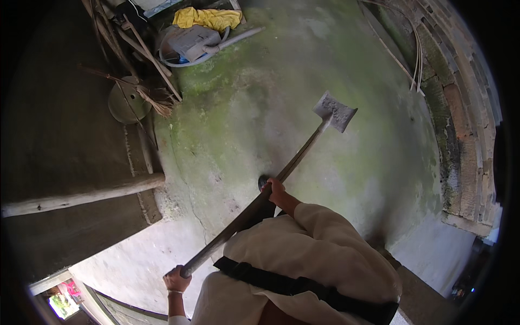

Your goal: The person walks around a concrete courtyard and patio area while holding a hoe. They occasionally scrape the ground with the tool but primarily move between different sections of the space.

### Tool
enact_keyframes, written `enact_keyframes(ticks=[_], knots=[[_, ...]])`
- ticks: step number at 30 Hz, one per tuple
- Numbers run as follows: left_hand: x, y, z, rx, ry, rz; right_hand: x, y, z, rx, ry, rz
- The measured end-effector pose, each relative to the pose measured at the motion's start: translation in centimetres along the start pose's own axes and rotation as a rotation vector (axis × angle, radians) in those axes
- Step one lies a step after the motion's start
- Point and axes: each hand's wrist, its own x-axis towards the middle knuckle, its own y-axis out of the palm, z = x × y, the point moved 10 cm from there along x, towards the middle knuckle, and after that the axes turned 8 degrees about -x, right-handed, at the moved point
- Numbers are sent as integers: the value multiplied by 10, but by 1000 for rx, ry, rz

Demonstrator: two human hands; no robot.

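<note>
A long-handled shovel [229,227] slants across the middle, its butt end at the lower left and its blade [337,114] at the upper right. Grey, crumbly material lies on the blade. My left hand [176,280] is closed round the butt end of the handle. Farther up the shaft, my right hand [275,190] grips it in front of my body. The blade is over the mossy concrete floor [238,114]; whether it touches the floor I cannot tell.
At the far left stand wooden poles [146,51], a straw broom [157,101] and a round disc [129,100]. A yellow cloth [208,19] lies by a grey box [194,42] with a hose. A wooden beam [81,196] juts in from the left. A brick edge [452,124] curves along the right.
</note>
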Motion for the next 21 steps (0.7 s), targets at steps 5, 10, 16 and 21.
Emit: enact_keyframes(ticks=[5, 10, 16, 21], knots=[[29, -12, -18, -89, -101, -27, 18, 52, 35, -55, -6, -20], [53, -22, -51, -63, -193, -56, 39, 102, 74, -180, 52, -29], [96, -26, -113, -24, -389, -13, 82, 154, 135, -289, 124, 12], [147, -43, -200, -76, -550, 62, 104, 186, 211, -368, 150, 20]])
